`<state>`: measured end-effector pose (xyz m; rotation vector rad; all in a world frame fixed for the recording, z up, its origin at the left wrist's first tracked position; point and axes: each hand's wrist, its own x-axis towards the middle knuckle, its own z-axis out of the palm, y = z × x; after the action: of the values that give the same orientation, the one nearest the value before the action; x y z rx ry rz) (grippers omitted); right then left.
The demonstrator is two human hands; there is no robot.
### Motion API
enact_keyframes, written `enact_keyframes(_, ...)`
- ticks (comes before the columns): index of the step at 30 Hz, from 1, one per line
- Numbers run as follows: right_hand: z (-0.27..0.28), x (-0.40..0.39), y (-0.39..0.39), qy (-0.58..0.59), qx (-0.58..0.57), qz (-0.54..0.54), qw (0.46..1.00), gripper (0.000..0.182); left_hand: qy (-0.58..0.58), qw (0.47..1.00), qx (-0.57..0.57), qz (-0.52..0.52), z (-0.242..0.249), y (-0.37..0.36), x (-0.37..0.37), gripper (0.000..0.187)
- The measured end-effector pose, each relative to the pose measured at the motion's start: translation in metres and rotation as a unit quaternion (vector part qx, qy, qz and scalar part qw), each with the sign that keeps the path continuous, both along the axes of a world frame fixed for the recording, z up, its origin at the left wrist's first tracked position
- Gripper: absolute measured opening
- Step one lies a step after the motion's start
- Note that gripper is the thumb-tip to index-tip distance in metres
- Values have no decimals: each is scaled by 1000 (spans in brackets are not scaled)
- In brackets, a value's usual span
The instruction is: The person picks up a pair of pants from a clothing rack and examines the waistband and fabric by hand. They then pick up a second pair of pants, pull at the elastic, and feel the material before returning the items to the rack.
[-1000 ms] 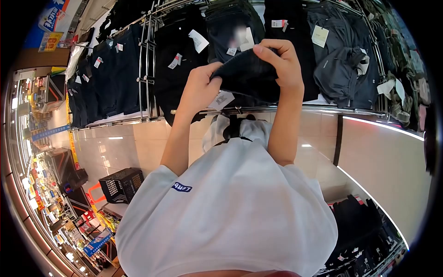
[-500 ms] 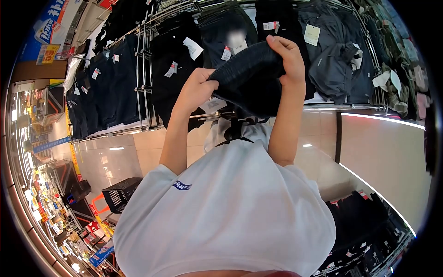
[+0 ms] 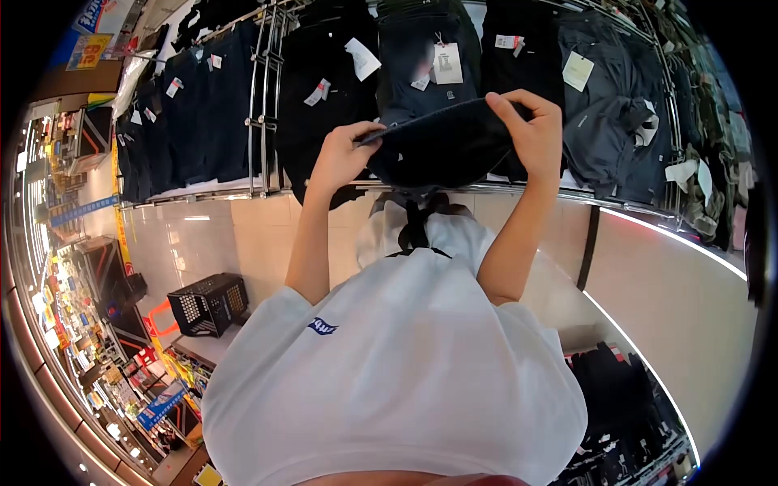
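Between my hands is a dark pair of pants (image 3: pixel 446 150), its waistband drawn out into a nearly straight slanting line. My left hand (image 3: pixel 344 155) pinches the left end of the waistband, thumb against fingers. At the other end, slightly higher, my right hand (image 3: pixel 531 134) grips the band with the thumb on top. The lower part of the pants drops out of sight toward the rack edge. Just behind lies a dark grey pair of pants (image 3: pixel 417 73) with a white hang tag (image 3: pixel 447 63).
Black pants (image 3: pixel 328 105) and grey pants (image 3: pixel 608 113) with tags hang along the metal rack (image 3: pixel 263 121) in front. A black shopping basket (image 3: pixel 209 304) with an orange handle stands at left. A lit-edged panel (image 3: pixel 673 283) is on the right.
The waistband has gone from a rounded, gaping loop to a stretched, flatter line. Both hands sit slightly lower and farther right in view, still on the pants.
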<state>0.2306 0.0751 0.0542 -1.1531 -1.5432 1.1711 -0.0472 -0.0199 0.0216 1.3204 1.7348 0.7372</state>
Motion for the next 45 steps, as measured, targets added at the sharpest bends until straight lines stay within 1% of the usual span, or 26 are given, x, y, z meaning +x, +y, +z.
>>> enact_keyframes(2, -1, -3, -3, -66, 0, 7, 998, 27, -29, 999, 28, 2, -17, 0, -9, 23)
enact_keyframes(3, -7, -4, -5, -91, -2, 21, 996, 30, -70, 997, -21, 37, -2, 2, -3, 21)
enact_keyframes(5, -13, -4, -14, -200, -9, 55, 978, 41, -90, 994, -42, 34, -10, 2, -9, 20)
enact_keyframes(7, -36, -7, -23, -251, -72, 131, 956, 78, -135, 990, -35, 23, -4, 2, -3, 17)
enact_keyframes(9, -47, -23, -36, -229, 30, 154, 961, 91, -159, 987, -32, 9, -1, 1, 0, 16)
enact_keyframes(10, -44, -35, -41, -190, 63, 174, 964, 93, -161, 986, -33, 0, -2, 2, 0, 15)
enact_keyframes(12, -37, -62, -46, -140, 110, 201, 963, 86, -156, 987, -44, -18, 7, 2, 3, 17)
enact_keyframes(13, -36, -75, -48, -114, 134, 212, 961, 83, -206, 978, -32, 8, 9, 2, 7, 20)
enact_keyframes(14, -43, -85, -50, -87, 150, 195, 965, 59, -188, 982, 14, -4, 10, 1, 3, 22)
enact_keyframes(15, -41, -88, -51, -83, 92, 181, 976, 52, -171, 983, 62, -17, 10, 2, -1, 24)
enact_keyframes(17, -34, -92, -47, -78, -18, 150, 985, 39, -40, 987, 155, -9, -1, -3, -12, 33)
enact_keyframes(18, -39, -96, -44, -33, 15, 123, 992, 27, 26, 980, 199, -5, 2, -6, -15, 38)
enact_keyframes(21, -37, -96, -39, 21, -69, 169, 983, 26, 164, 948, 244, 118, 14, -10, 0, 56)
enact_keyframes(22, -53, -100, -42, 83, -123, 80, 986, 27, 177, 944, 247, 129, 5, -10, -3, 60)
enact_keyframes(23, -70, -104, -45, 143, -175, -10, 974, 27, 113, 958, 218, 146, -3, -12, -4, 57)
enact_keyframes(24, -31, -111, -47, 194, -271, -74, 940, 29, 47, 967, 188, 163, -10, -13, -5, 53)
enact_keyframes(25, -11, -111, -42, 171, -294, -93, 936, 29, -18, 971, 157, 178, -14, -15, -7, 50)
enact_keyframes(26, -17, -101, -30, 214, -311, -36, 925, 28, -23, 971, 164, 174, -9, -19, -7, 34)
enact_keyframes(27, -23, -91, -16, 256, -327, 20, 909, 28, -76, 974, 139, 160, -9, -20, -11, 29)
enact_keyframes(28, -21, -90, -10, 226, -269, 34, 936, 27, -129, 974, 114, 144, -8, -21, -15, 25)
enact_keyframes(30, -7, -89, -4, 163, -226, 43, 959, 23, -221, 964, 70, 129, -2, -25, -22, 12)
enact_keyframes(33, 2, -82, 1, 72, -226, 113, 965, 18, -344, 924, 51, 158, -5, -30, -36, 16)
enact_keyframes(35, 5, -77, 3, 24, -238, 167, 957, 15, -464, 865, 55, 182, 2, -35, -40, 25)
enact_keyframes(37, 10, -72, 2, -15, -252, 220, 942, 18, -493, 848, 56, 187, 4, -38, -46, 26)
enact_keyframes(40, -1, -70, 7, 10, -252, 240, 937, 24, -480, 859, 60, 166, -1, -42, -48, 26)
enact_keyframes(45, -2, -72, -2, 98, -277, 171, 940, 25, -485, 856, 63, 167, 0, -44, -48, 26)
